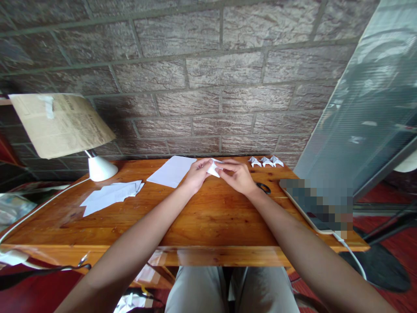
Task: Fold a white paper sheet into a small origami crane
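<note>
Head view is looking down on a wooden table (202, 217) standing against a brick wall (202, 78). The left hand (195, 174) and the right hand (237, 176) are meeting at the far middle of the table, and both are pinching a small folded paper piece (214, 168) between their fingertips; the piece is sitting just above the tabletop between the two hands. A flat white sheet (171, 171) is lying just to the left of the left hand. A loose pile of white papers (112, 194) is lying further left, near the base of a white lamp (100, 168), whose shade is covered in brown paper (60, 124). A white cable (42, 204) is running from the lamp across the left edge of the table. Three small folded paper shapes (265, 161) are sitting in a row at the far right corner, close to the wall. A black ring-shaped item (263, 188) is lying just beside the right wrist. A flat device (312, 204), partly blurred, is resting along the right edge. A red floor (384, 243) is showing to the right of the table.
</note>
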{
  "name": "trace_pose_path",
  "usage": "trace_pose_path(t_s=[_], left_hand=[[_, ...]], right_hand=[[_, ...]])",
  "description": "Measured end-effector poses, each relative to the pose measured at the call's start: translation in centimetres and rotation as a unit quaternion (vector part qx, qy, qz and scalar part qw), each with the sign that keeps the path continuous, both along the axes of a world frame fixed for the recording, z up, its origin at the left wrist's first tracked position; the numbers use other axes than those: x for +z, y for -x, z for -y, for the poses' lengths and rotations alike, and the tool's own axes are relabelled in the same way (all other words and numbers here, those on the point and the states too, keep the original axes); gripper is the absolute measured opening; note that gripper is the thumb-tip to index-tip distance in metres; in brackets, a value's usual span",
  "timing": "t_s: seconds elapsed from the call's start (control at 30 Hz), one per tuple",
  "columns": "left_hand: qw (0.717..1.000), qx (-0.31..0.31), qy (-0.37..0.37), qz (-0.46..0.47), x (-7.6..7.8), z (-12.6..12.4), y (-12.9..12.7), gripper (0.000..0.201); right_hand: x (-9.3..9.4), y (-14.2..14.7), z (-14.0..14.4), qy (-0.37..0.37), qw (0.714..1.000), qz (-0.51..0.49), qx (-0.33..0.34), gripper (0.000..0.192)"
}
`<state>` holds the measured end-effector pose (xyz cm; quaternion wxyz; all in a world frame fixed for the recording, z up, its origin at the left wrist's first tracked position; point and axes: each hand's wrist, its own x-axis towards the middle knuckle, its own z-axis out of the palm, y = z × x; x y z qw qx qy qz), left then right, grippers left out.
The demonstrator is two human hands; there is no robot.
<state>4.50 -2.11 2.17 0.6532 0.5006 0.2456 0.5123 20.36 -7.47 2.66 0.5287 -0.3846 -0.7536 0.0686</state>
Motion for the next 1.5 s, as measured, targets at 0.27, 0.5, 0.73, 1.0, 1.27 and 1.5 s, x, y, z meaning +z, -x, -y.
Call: trace_pose_path(t_s=[0.27, 0.5, 0.73, 1.0, 1.27, 1.5], left_hand=[[0.996, 0.017, -0.058, -0.065, -0.5, -0.2, 0.1, 0.043], [0.994, -0.004, -0.084, -0.076, -0.5, 0.2, 0.1, 0.043], [0.994, -0.010, -0.062, -0.085, -0.8, 0.0, 0.2, 0.042], [0.998, -0.012, -0.014, -0.062, -1.0, -0.2, 0.0, 0.043], [0.997, -0.004, -0.020, -0.069, -1.0, -0.2, 0.0, 0.039], [0.998, -0.017, -0.019, -0.064, -1.2, -0.5, 0.1, 0.042]], right_hand=[[-0.1, -0.3, -0.5, 0.223, 0.948, -0.201, 0.110, 0.030], [-0.1, 0.0, -0.3, 0.321, 0.887, -0.310, 0.118, 0.046], [-0.3, -0.1, -0.5, 0.337, 0.890, -0.281, 0.124, 0.035], [-0.7, -0.1, -0.8, 0.332, 0.892, -0.286, 0.110, 0.037], [-0.8, 0.2, -0.8, 0.310, 0.902, -0.287, 0.087, 0.038], [-0.8, 0.4, -0.7, 0.303, 0.908, -0.280, 0.075, 0.039]])
